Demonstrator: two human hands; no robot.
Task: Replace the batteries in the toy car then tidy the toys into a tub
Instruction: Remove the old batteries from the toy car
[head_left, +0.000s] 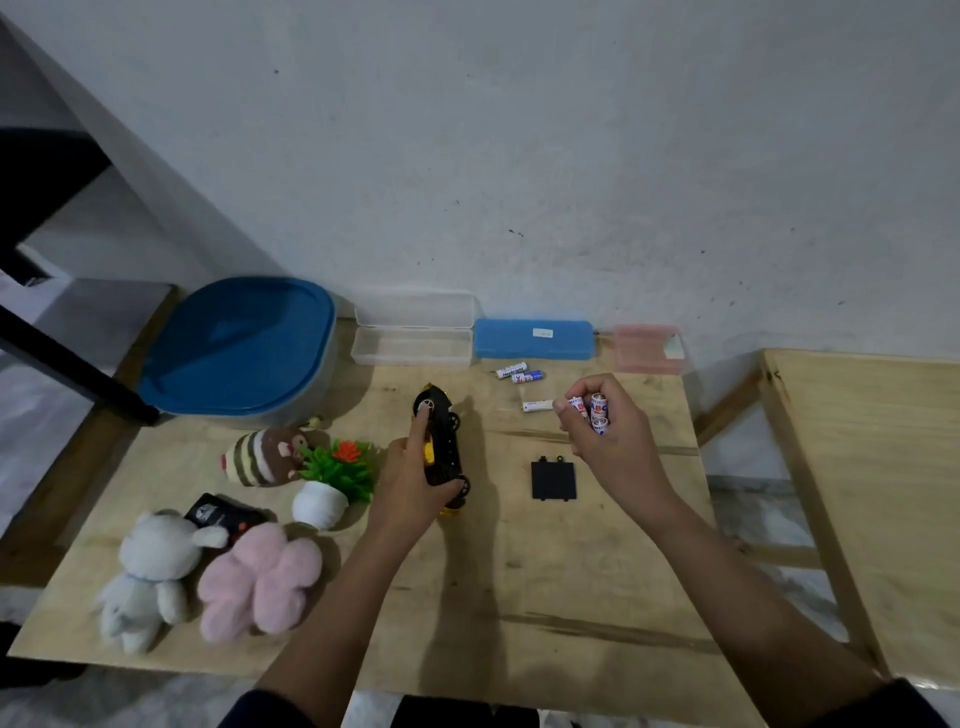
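left hand (410, 483): grips toy car (444, 441) round its near end, index finger stretched along the body to a far wheel
toy car: mid surface, turned so the black underside shows, yellow body facing the left hand; cannot tell if it rests on the surface or is lifted
right hand (608, 441): raised above the surface right of the car, fingers curled round a bunch of batteries (595, 410), three round ends showing
hands: apart, each clamped on its own thing
battery cover (554, 480): black flat panel, lying on the surface between the two hands, touching neither
loose batteries: two (511, 370) (527, 376) side by side near the blue case, a third (537, 405) just left of the right hand's fingertips
tub (239, 348): back left of the surface, blue lid on
clear case (413, 338): open, against the wall, right of the tub
blue case (532, 339): closed, just right of the clear case
pink case (647, 348): back right corner, by the wall
striped plush (265, 457): lying in front of the tub
fake plant (332, 483): white pot, green leaves, orange flower, just left of the left hand
remote (223, 514): black, partly under the plush toys
white bear plush (145, 571): front left
pink plush (260, 582): touching the bear's right side
surface (519, 597): bare plywood
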